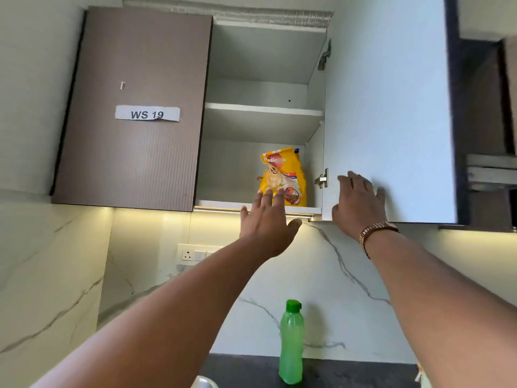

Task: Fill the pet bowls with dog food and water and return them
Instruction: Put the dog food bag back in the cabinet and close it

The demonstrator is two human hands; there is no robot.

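Wall cabinet (263,113) up high, right door (389,107) swung open, left door (134,107) closed with a paper label (147,113) reading "WS 19". Dog food bag (284,176), yellow, stands upright on the bottom shelf (218,203), toward the right side of the open compartment, near the front edge. Upper shelf (264,109) holds nothing visible. Left hand (265,222) is raised in front of the bottom shelf, fingers spread and open, fingertips overlapping the lower part of the bag; contact with the bag can't be confirmed from this angle, nothing gripped. Right hand (359,203) lies flat on the inner face of the open door near its lower hinge (322,179), fingers extended, not closed around anything. Wristband (375,233) on the right wrist. Below: green water bottle (291,343) with green cap stands upright on the dark counter (349,371), against the marble wall (321,275). Socket plate (193,254) on the wall left of centre. No pet bowls clearly in view.
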